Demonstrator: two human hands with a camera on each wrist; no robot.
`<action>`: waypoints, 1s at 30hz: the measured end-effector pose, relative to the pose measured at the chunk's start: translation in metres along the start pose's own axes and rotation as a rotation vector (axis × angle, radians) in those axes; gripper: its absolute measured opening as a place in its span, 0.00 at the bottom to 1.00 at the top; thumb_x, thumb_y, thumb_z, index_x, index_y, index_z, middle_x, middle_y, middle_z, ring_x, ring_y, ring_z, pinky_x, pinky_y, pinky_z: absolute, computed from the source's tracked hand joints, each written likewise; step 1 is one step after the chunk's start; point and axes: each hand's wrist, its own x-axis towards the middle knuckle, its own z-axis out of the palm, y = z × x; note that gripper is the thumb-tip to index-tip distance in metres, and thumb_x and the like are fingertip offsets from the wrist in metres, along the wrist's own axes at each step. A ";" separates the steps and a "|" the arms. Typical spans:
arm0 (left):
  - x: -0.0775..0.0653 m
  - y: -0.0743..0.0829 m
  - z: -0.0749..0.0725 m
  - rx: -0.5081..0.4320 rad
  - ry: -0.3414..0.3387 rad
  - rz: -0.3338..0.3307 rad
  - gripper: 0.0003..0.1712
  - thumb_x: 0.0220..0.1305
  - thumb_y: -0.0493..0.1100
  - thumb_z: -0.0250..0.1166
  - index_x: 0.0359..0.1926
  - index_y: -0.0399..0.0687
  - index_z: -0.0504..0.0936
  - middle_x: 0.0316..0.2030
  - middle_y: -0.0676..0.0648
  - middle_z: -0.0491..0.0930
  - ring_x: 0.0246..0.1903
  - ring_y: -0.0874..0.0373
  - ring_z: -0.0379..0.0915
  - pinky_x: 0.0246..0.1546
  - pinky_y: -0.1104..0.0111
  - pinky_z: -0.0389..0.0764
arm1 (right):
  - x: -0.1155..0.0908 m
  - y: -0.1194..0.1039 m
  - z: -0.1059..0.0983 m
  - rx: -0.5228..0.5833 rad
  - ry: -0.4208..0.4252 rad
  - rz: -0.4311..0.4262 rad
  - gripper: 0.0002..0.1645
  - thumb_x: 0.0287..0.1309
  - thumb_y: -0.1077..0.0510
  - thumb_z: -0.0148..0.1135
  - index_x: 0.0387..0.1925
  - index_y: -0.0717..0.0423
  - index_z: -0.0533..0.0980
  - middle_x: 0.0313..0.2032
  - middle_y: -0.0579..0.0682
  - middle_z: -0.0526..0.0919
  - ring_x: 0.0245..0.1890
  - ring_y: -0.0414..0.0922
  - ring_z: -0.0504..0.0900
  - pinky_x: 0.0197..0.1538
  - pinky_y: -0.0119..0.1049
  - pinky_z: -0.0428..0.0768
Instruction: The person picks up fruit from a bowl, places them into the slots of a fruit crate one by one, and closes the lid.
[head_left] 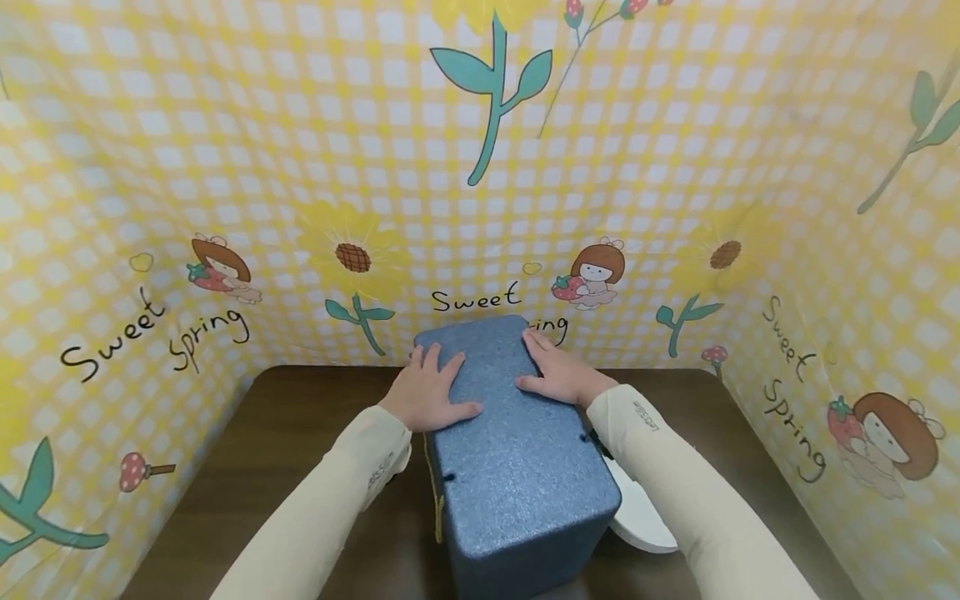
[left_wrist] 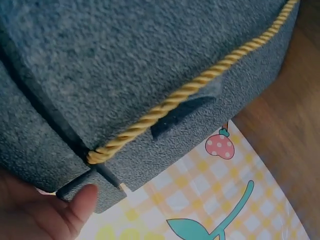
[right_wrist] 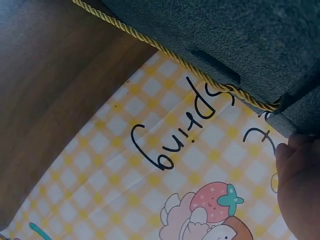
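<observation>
A blue-grey foam box (head_left: 525,483) with a lid stands on the table in the head view, its far end near the patterned backdrop. My left hand (head_left: 427,390) rests on the lid's left edge with fingers spread. On the opposite edge lies my right hand (head_left: 561,368), its fingers fairly straight. A twisted yellow rope (left_wrist: 200,80) runs along the box's side in the left wrist view, above a dark slot. Another such rope (right_wrist: 145,37) hangs along the other side in the right wrist view. What the box holds is hidden.
Part of a white round object (head_left: 643,518), like a plate, lies on the brown table (head_left: 300,467) beside the box, partly hidden by the right forearm. A yellow-checked sheet (head_left: 420,167) with flowers and lettering encloses the table at the back and sides.
</observation>
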 end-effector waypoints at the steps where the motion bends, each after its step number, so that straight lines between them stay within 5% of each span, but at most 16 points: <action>1: -0.001 0.001 -0.001 -0.003 -0.003 0.000 0.51 0.59 0.71 0.54 0.72 0.44 0.58 0.68 0.27 0.52 0.66 0.25 0.45 0.60 0.43 0.64 | -0.001 0.000 0.000 0.015 0.003 0.004 0.52 0.62 0.39 0.48 0.74 0.63 0.38 0.75 0.59 0.38 0.73 0.54 0.43 0.70 0.51 0.53; 11: -0.006 -0.005 -0.001 -0.092 -0.066 -0.033 0.48 0.62 0.70 0.52 0.74 0.51 0.53 0.72 0.31 0.45 0.70 0.30 0.34 0.51 0.41 0.72 | -0.002 0.004 0.003 0.244 -0.001 -0.003 0.53 0.61 0.47 0.48 0.73 0.62 0.31 0.74 0.60 0.32 0.74 0.54 0.33 0.71 0.52 0.43; 15: -0.003 -0.007 0.000 -0.068 -0.075 -0.041 0.46 0.64 0.70 0.49 0.75 0.52 0.53 0.72 0.32 0.45 0.70 0.31 0.34 0.51 0.43 0.72 | -0.012 -0.002 0.003 0.145 -0.034 0.014 0.48 0.68 0.44 0.47 0.74 0.61 0.35 0.74 0.62 0.32 0.73 0.56 0.35 0.71 0.53 0.44; 18: -0.006 -0.002 0.000 -0.037 -0.076 -0.041 0.44 0.66 0.70 0.46 0.75 0.52 0.52 0.73 0.33 0.45 0.70 0.31 0.34 0.60 0.40 0.60 | -0.032 -0.009 0.003 0.020 -0.060 0.021 0.46 0.69 0.41 0.44 0.74 0.60 0.40 0.74 0.63 0.34 0.73 0.57 0.36 0.71 0.55 0.44; 23: -0.039 0.034 -0.003 -0.052 -0.133 -0.055 0.44 0.67 0.70 0.42 0.75 0.52 0.52 0.73 0.34 0.43 0.68 0.26 0.31 0.61 0.31 0.38 | -0.080 -0.026 -0.002 -0.007 -0.156 0.032 0.46 0.69 0.38 0.45 0.74 0.60 0.44 0.74 0.63 0.36 0.73 0.57 0.36 0.70 0.58 0.44; 26: -0.065 0.064 -0.002 -0.107 -0.139 -0.064 0.45 0.66 0.71 0.45 0.74 0.50 0.55 0.72 0.32 0.44 0.68 0.24 0.31 0.60 0.30 0.38 | -0.104 -0.035 -0.005 0.022 -0.187 0.045 0.48 0.67 0.37 0.49 0.74 0.61 0.46 0.74 0.64 0.38 0.73 0.58 0.37 0.69 0.59 0.43; 30: -0.087 0.089 0.004 -0.163 -0.050 -0.087 0.44 0.65 0.69 0.49 0.72 0.47 0.60 0.71 0.29 0.48 0.68 0.24 0.33 0.61 0.32 0.43 | -0.122 -0.041 0.004 0.022 -0.147 -0.016 0.47 0.66 0.38 0.50 0.73 0.62 0.49 0.73 0.65 0.40 0.73 0.59 0.39 0.69 0.59 0.45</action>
